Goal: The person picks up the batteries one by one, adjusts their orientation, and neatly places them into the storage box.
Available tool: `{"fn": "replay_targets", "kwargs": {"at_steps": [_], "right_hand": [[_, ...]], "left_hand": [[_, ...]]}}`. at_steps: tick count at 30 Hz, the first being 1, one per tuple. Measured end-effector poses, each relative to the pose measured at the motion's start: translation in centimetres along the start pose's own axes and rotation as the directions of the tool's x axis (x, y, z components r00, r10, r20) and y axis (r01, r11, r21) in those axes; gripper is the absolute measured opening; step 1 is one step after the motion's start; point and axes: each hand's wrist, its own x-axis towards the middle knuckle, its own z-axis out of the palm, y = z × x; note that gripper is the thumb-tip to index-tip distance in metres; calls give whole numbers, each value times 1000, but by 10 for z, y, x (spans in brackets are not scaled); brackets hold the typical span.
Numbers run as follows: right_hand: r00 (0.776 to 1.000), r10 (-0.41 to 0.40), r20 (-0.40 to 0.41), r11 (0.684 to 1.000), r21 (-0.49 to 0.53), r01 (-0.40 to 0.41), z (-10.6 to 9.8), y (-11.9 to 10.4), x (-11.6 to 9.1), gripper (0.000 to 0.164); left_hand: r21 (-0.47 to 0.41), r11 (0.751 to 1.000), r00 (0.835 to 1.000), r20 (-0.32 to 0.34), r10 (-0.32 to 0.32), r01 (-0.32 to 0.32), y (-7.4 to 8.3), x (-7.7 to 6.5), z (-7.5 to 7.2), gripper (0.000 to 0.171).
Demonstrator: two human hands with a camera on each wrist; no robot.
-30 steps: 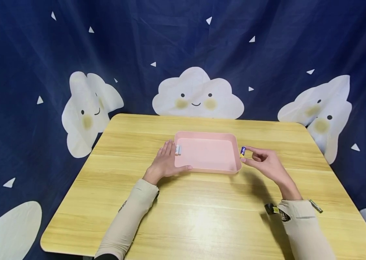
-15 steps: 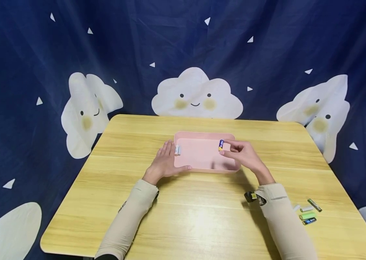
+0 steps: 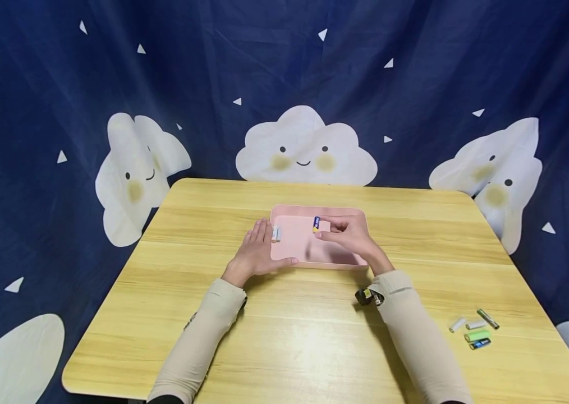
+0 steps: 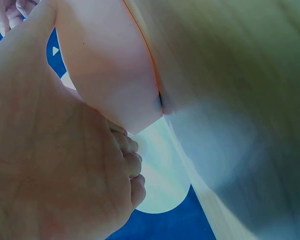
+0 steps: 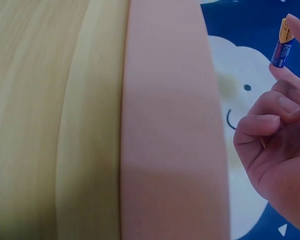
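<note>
Clock: read in the head view, 12 toward the far edge of the table (image 3: 244, 193).
Blue-and-yellow battery (image 3: 316, 224): over the middle of the pink tray (image 3: 315, 211), seemingly raised off its floor, judging by the shadow (image 3: 308, 251) cast toward 6 to 7 o'clock.
Long axis: nearly 12 to 6, yellow end toward 6, blue end toward 12.
Right hand (image 3: 347, 230): pinching the blue-and-yellow battery end to end, thumb at the yellow end, fingertip at the blue; clearly the nearer hand, with the battery toward 9.
Left hand (image 3: 256, 249): fingers straight and side by side at the tray's 9 o'clock end, thumb spread toward 3 along the near wall; blue-and-yellow battery at about 2 o'clock from here.
White batteries (image 3: 276, 233): side by side in the tray at the 9 o'clock wall, just beside the left hand; a little below 9 o'clock from the blue-and-yellow battery, apart from it.
Key relation: axes roughly parallel, so mostly a sideways and height offset, hardly any turn.
Loose batteries (image 3: 477, 335): on the table, about 4 o'clock from the right hand, well apart.
</note>
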Motion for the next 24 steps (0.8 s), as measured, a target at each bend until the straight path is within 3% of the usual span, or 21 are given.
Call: {"fn": "replay_targets", "kwargs": {"at_steps": [6,24], "right_hand": [[986,152,66,988,-14,-151,13,-1,9,52],[959,234,157,972,-49,-230,43,15,34,54]], "left_hand": [[7,1000,1000,5,-3,3,0,0,-1,132],[17,1000,1000,2,1,-1,1,-1,-1,131]]}}
